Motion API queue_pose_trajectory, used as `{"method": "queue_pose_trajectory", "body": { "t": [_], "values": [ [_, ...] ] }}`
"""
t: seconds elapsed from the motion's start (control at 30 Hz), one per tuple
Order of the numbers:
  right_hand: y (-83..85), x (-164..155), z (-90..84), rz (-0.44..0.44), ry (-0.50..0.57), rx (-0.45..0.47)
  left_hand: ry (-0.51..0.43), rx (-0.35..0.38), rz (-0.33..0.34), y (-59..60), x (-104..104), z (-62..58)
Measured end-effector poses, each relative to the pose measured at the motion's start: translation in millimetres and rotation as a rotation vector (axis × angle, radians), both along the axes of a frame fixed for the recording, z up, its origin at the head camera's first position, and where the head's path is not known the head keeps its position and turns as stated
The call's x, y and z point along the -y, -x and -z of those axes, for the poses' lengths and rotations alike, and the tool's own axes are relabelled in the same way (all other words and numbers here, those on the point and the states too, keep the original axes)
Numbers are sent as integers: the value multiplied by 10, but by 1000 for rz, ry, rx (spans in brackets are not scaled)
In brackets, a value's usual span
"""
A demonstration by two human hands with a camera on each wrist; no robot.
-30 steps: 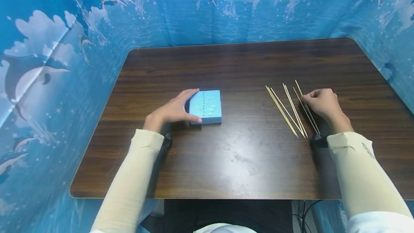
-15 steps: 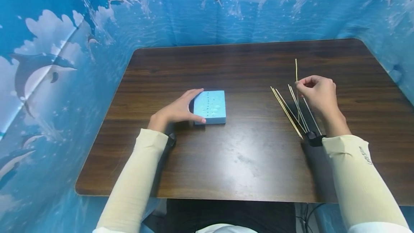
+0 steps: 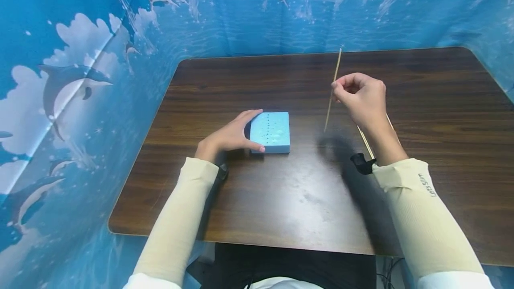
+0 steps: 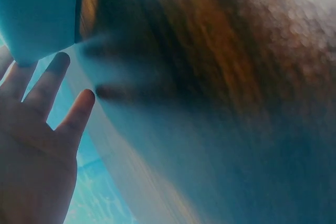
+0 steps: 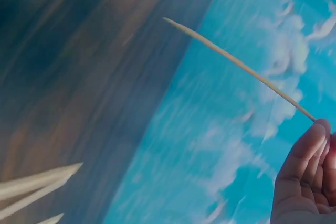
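Observation:
A light-blue block (image 3: 270,132) with small holes in its top lies on the dark wooden table. My left hand (image 3: 230,135) holds it at its left side, thumb against the front face and fingers at the back left corner. In the left wrist view, the outer fingers (image 4: 76,113) are spread near the block's edge. Thumb and fingertips of my right hand (image 3: 363,99) pinch a thin wooden skewer (image 3: 330,105) above the table, right of the block. The skewer tilts slightly, and its pointed end shows in the right wrist view.
More skewers (image 3: 366,143) lie on the table under my right forearm, which partly hides them. Their pointed ends (image 5: 58,174) show in the right wrist view. A blue dolphin-print cloth (image 3: 257,21) hangs behind and left of the table (image 3: 241,84).
My right hand has lifted one skewer off the group and carried it left towards the block, turning it more upright. The left hand stays at the block. The head view has shifted slightly.

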State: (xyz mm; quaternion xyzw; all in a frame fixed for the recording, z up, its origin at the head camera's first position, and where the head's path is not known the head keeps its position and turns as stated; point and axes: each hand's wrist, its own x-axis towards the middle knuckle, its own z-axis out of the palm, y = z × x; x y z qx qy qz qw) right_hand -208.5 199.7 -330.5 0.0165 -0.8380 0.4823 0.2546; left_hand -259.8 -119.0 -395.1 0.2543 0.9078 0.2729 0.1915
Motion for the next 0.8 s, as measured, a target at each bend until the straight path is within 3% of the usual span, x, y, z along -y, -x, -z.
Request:
{"method": "queue_pose_trajectory", "body": {
  "t": [0.33,0.8],
  "values": [
    [219,718,-103,-139,29,-136,-4,-5,5,2,-44,-9],
    [361,942,-121,-162,25,-212,16,25,-9,-7,-34,-88]
  ]
}}
